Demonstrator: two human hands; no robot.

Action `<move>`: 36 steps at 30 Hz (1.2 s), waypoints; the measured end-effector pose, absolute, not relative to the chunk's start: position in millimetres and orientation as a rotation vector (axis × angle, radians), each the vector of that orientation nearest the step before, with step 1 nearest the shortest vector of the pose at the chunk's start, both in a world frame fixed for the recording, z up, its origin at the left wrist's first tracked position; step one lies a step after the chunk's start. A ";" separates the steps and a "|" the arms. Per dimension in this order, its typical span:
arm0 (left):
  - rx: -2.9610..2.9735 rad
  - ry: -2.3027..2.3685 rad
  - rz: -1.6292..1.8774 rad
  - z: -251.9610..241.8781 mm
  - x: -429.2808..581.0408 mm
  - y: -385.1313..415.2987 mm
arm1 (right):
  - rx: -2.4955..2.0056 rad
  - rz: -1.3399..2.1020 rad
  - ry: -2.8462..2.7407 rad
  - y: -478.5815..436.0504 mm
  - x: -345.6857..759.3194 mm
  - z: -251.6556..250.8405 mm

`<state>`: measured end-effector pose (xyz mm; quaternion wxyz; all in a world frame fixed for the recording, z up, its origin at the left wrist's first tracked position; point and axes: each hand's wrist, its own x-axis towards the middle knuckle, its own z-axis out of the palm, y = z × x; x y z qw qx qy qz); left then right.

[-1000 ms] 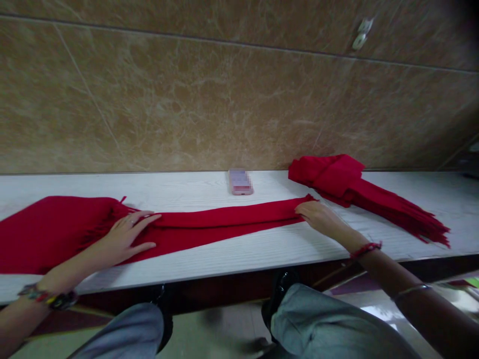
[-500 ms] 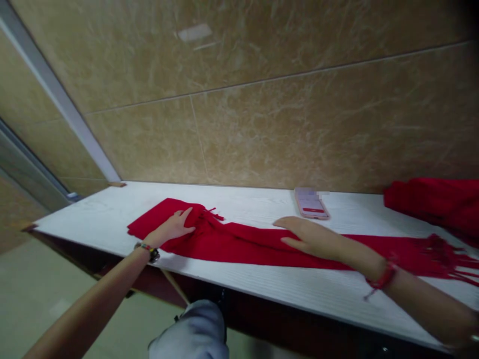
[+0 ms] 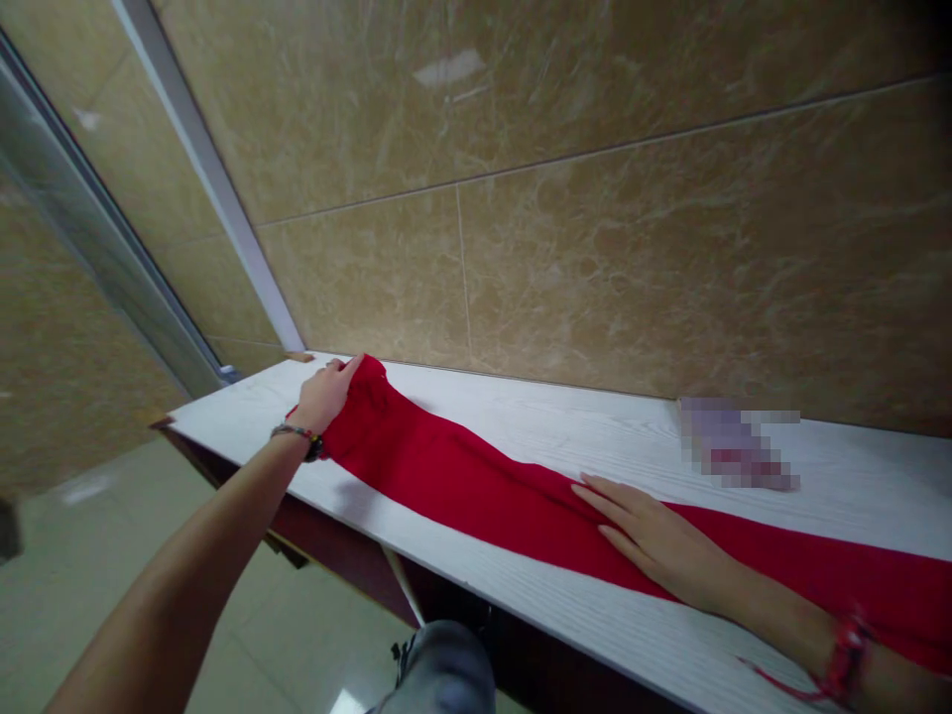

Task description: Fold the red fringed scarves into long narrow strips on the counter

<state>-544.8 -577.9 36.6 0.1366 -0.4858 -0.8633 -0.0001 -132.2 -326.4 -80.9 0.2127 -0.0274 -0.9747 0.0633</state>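
Note:
A long red scarf (image 3: 453,476) stretches along the white tabletop, its left part lifted a little and casting a shadow. At that left end my left hand (image 3: 327,392) grips the bunched cloth, with the fingertips partly hidden behind it. Farther right, my right hand (image 3: 647,531) rests flat on the scarf's middle, fingers stretched out. Past my right wrist the scarf runs out of view.
Behind the scarf, a phone (image 3: 736,446) lies on the white tabletop (image 3: 550,421), its screen blurred out. A tan tiled wall (image 3: 565,268) rises along the back edge. Below the front edge, my knee (image 3: 446,669) shows.
My left hand has closed on the scarf's left end and lifted it, drawing the cloth straighter. My right hand has come down flat on it. The view has shifted left.

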 end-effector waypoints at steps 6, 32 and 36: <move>-1.163 -2.604 0.226 12.5 -541.4 -571.6 | -0.022 0.036 -2.586 -320.7 -134.4 -93.4; -2.030 -2.323 0.006 -28.5 -433.5 -570.7 | 0.031 0.030 -2.806 -330.9 -72.5 -51.2; -2.065 -2.158 -0.072 -25.8 -405.7 -541.4 | -0.130 0.028 -2.850 -307.8 -49.6 -54.4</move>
